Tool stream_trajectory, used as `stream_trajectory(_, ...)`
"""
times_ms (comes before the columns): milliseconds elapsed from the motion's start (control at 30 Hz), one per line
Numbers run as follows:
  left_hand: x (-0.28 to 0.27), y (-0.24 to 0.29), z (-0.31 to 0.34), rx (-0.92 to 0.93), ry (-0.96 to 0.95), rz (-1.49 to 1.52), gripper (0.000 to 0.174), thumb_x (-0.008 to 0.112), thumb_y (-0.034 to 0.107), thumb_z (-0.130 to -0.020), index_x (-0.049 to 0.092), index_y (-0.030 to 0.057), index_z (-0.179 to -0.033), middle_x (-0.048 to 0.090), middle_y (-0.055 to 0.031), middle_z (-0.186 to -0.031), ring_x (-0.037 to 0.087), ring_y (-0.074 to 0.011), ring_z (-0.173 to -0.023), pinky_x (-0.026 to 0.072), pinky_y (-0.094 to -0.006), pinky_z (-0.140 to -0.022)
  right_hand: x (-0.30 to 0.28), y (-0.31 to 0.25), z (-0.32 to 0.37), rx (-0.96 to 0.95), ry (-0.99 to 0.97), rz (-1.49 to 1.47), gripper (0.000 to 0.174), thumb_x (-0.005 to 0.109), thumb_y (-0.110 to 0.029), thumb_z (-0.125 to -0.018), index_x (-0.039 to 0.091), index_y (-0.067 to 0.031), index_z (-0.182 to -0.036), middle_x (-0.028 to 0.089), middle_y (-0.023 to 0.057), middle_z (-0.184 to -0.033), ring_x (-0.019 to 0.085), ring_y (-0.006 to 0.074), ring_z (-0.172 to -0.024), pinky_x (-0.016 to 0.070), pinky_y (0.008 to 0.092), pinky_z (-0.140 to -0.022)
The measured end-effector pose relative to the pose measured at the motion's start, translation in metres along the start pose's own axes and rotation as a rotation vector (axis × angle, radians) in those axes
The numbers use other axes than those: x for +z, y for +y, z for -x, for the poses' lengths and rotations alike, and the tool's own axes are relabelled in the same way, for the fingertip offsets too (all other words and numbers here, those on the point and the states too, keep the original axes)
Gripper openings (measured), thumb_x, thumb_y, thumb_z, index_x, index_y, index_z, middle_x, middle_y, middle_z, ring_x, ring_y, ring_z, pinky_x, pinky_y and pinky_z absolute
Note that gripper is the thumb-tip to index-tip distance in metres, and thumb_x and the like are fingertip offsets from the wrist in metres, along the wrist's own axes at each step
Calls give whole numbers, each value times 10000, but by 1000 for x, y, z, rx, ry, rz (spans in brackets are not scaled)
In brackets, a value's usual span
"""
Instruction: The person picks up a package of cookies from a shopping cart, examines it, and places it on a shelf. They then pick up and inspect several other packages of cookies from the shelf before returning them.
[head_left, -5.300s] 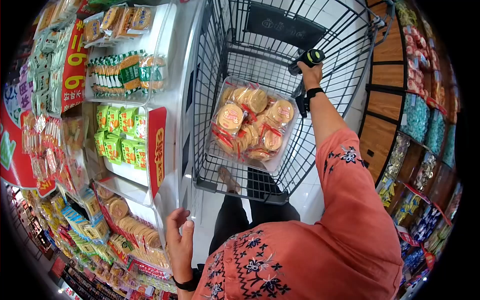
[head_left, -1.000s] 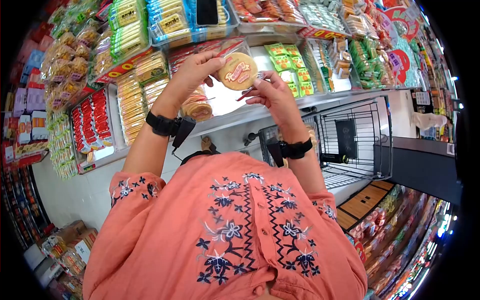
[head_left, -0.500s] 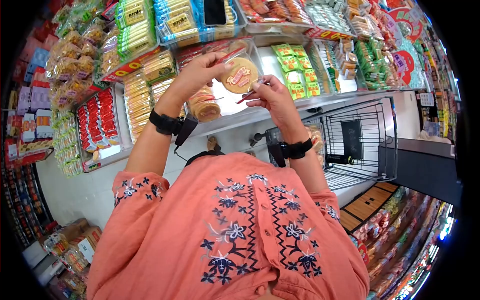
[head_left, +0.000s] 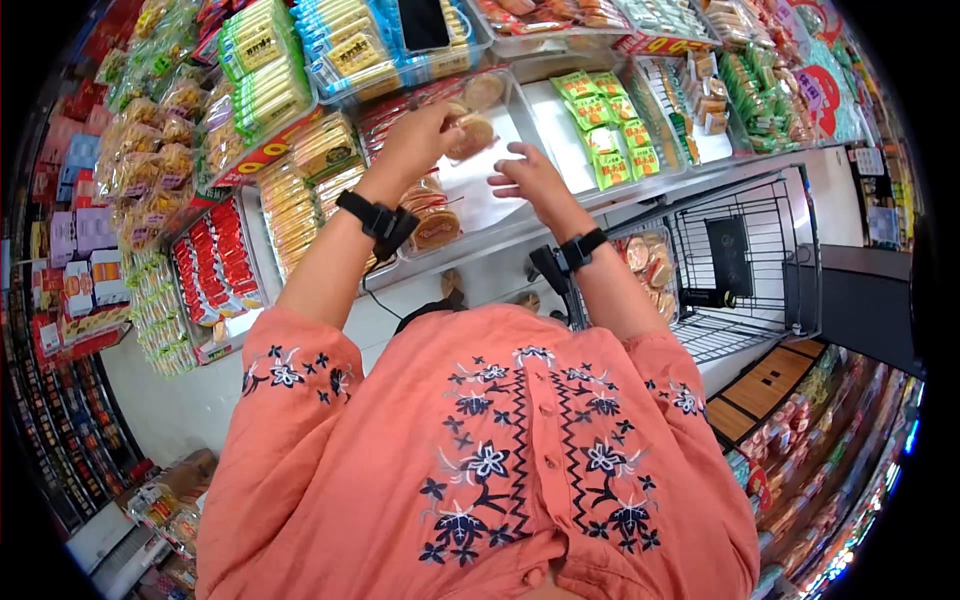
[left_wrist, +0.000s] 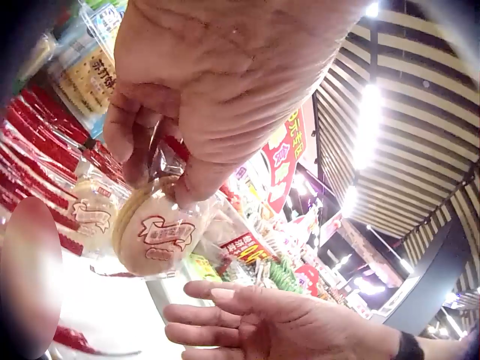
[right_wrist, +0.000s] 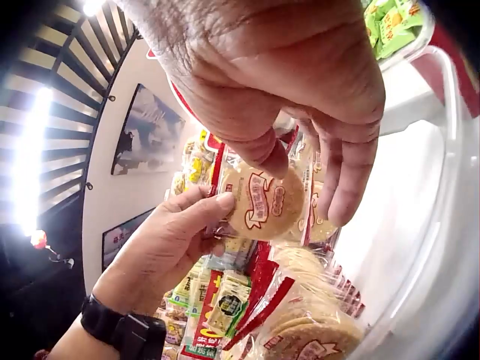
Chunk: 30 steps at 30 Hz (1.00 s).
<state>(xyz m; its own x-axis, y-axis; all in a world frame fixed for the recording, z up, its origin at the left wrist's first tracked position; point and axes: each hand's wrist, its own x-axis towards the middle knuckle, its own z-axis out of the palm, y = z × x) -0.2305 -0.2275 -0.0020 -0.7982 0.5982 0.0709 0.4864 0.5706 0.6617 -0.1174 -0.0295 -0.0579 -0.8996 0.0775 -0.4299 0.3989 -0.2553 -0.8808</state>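
Note:
My left hand [head_left: 412, 150] pinches the edge of a clear packet holding a round, flat biscuit [head_left: 472, 137] with red printing, above an open display bin. In the left wrist view the thumb and fingertips grip the top of this wrapper. The right hand [head_left: 537, 185] is beside it with fingers extended and spread. It shows below the packet in the left wrist view and holds nothing. Under the hands, similar biscuit packets [head_left: 435, 225] stand in a row inside the clear-walled bin [right_wrist: 442, 187], their red wrapper ends up.
Green snack packets [head_left: 605, 130] lie in the neighbouring bin. Blue-wrapped crackers [head_left: 350, 50] and a phone-like dark panel [head_left: 423, 25] are behind. A shopping cart [head_left: 740, 250] with a pack of biscuits [head_left: 648, 265] stands to the right, beyond the display's metal front edge.
Five seconds ago the right hand was at the cart. Half a second ago both hands held the biscuit packet; the right has let go, and the left has carried it slightly away over the bin.

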Motion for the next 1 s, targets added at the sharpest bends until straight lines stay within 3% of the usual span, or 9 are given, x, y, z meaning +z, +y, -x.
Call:
stream_trajectory(33, 1, -7, -7, 13, 3, -69, 348, 689, 258, -880, 649, 48, -1155, 697, -184, -1072, 665, -368, -1004, 524, -435, -855, 4, -3, -4, -6, 0, 5, 676, 655, -149, -926, 315, 89, -1460, 622, 206, -1169, 688, 298, -1041, 601, 377, -837)
stream_trajectory(133, 5, -32, -26, 37, 4, -226, 317, 683, 247, -874, 649, 56, -1125, 676, -179, -1083, 647, -385, -1015, 520, -453, -864, 18, -5, -22, 31, -12, -46, 652, 628, -111, -910, 317, 98, -1445, 590, 234, -1176, 703, 284, -968, 612, 357, -765)
stream_trajectory(400, 24, -59, -37, -6, -42, -313, 332, 684, 233, -867, 627, 71, -1152, 641, -178, -1138, 634, -393, -1044, 513, -476, -889, 31, 27, -65, 111, -64, -157, 652, 611, -119, -937, 290, 90, -1464, 582, 208, -1187, 664, 275, -1053, 582, 386, -862)
stream_trajectory(433, 24, -57, -36, 34, -13, -298, 277, 672, 184, -845, 640, 58, -1090, 661, -176, -1117, 638, -405, -1022, 518, -510, -865, 34, 28, -66, 126, -51, -177, 573, 609, -133, -946, 368, 50, -1432, 588, 170, -1192, 647, 253, -1050, 566, 391, -879)
stream_trajectory(533, 28, -61, -39, 74, -14, -444, 297, 706, 222, -847, 633, 75, -1095, 647, -166, -1109, 612, -392, -1056, 508, -495, -875, 39, 26, -76, 143, -145, -165, 662, 603, -153, -977, 259, 62, -1500, 565, 166, -1234, 646, 275, -1075, 563, 385, -906)
stream_trajectory(567, 31, -65, -41, 88, 2, -480, 297, 718, 226, -838, 632, 79, -1082, 651, -152, -1097, 604, -373, -1058, 504, -493, -861, 42, 28, -79, 162, -138, -195, 524, 595, -154, -983, 381, 23, -1427, 587, 129, -1191, 645, 258, -1050, 557, 379, -913)
stream_trajectory(767, 33, -67, -42, 137, 34, -561, 314, 734, 206, -822, 629, 78, -1089, 659, -128, -1084, 599, -336, -1055, 493, -456, -846, 51, 35, -97, 126, -188, -336, 223, 574, -158, -991, 563, -67, -1194, 631, 77, -1095, 647, 215, -1019, 552, 366, -908)
stream_trajectory(1000, 29, -68, -41, 162, 80, -592, 351, 754, 171, -802, 615, 90, -1114, 632, -113, -1072, 584, -332, -1042, 482, -455, -846, 58, 29, -99, 100, -166, -378, 225, 564, -152, -989, 549, -69, -1199, 630, 77, -1107, 644, 208, -1018, 552, 374, -899)
